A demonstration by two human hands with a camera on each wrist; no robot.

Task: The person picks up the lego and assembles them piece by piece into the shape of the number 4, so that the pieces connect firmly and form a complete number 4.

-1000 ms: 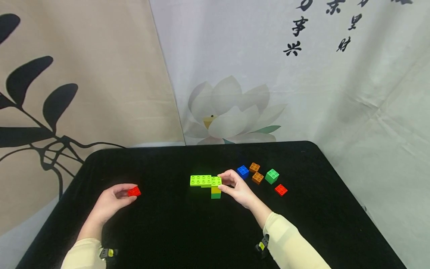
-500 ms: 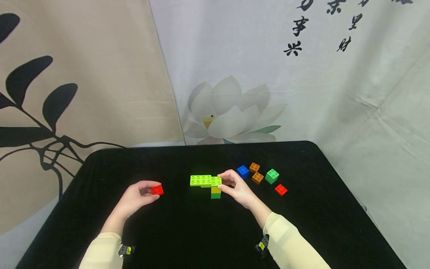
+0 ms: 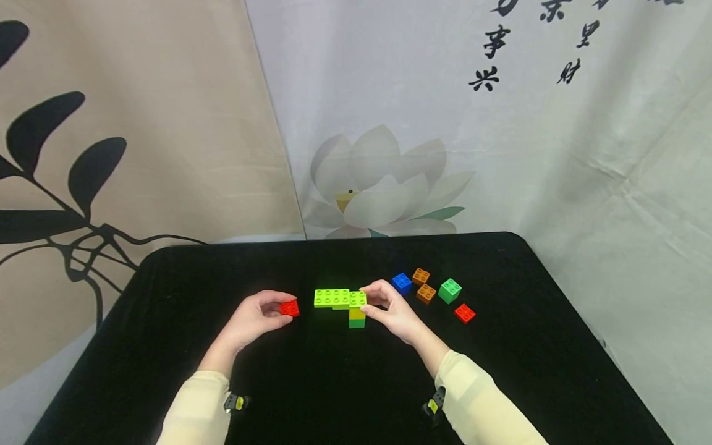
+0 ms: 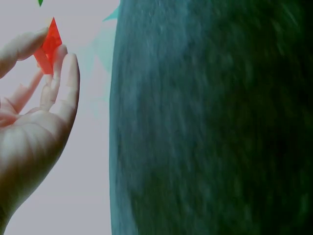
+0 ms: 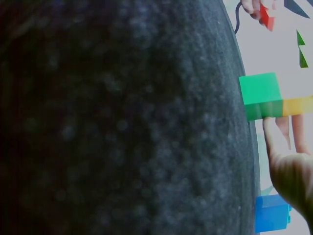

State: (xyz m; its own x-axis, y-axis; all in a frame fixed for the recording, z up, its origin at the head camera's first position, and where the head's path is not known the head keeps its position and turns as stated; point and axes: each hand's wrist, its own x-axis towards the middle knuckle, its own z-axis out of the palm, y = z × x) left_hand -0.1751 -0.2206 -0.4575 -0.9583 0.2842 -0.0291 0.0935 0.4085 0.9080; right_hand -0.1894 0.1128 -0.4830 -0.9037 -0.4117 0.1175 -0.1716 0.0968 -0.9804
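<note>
Between thumb and fingers, my left hand (image 3: 253, 321) pinches a red brick (image 3: 290, 308), seen also as a red brick (image 4: 51, 46) in the left wrist view. The red brick is left of a brick assembly and apart from it. This assembly has a lime-green top (image 3: 332, 298) with studs, with a yellow brick (image 3: 357, 314) and a green brick (image 3: 357, 323) stacked under its right end. My right hand (image 3: 395, 315) grips that right end by its side. In the right wrist view the green brick (image 5: 261, 95) shows at the bottom of the stack.
Loose bricks lie right of my right hand on the black table (image 3: 334, 383): a blue brick (image 3: 402, 283), two orange bricks (image 3: 426, 293), a green brick (image 3: 449, 290) and a red brick (image 3: 464, 313). A printed cloth (image 3: 384, 123) hangs behind the table.
My left hand has carried the red brick rightward, close to the lime-green assembly. The right hand and the assembly have stayed in place.
</note>
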